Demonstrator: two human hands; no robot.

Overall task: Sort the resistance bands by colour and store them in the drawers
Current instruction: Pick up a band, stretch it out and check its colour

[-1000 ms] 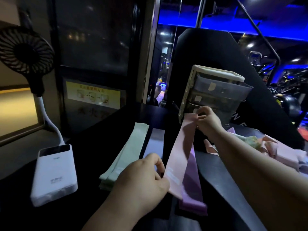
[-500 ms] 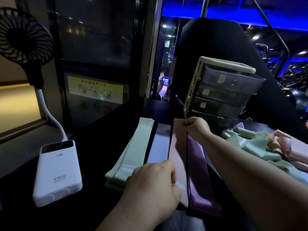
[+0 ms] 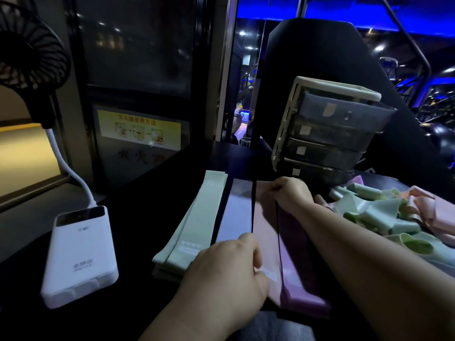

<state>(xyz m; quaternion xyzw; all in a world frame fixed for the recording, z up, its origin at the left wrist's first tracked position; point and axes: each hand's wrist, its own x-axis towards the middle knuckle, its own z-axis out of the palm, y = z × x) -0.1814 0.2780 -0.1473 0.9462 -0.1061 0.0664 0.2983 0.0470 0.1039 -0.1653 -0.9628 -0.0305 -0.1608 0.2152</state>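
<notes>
On a dark desk point(image 3: 152, 193) in a dim, blue-lit room, a pink band point(image 3: 264, 222) lies flat between a lavender band point(image 3: 236, 212) and a purple band point(image 3: 295, 254). The left hand point(image 3: 221, 274) pinches its near end with curled fingers, and the right hand point(image 3: 290, 195) pinches its far end. A drawer unit point(image 3: 330, 134) stands behind.

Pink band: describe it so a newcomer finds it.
By the drawer unit on the black table, flat bands lie side by side. The pink band is third from left, between the grey-lavender band and the purple band. Only it is pinched by left hand and right hand.
</notes>
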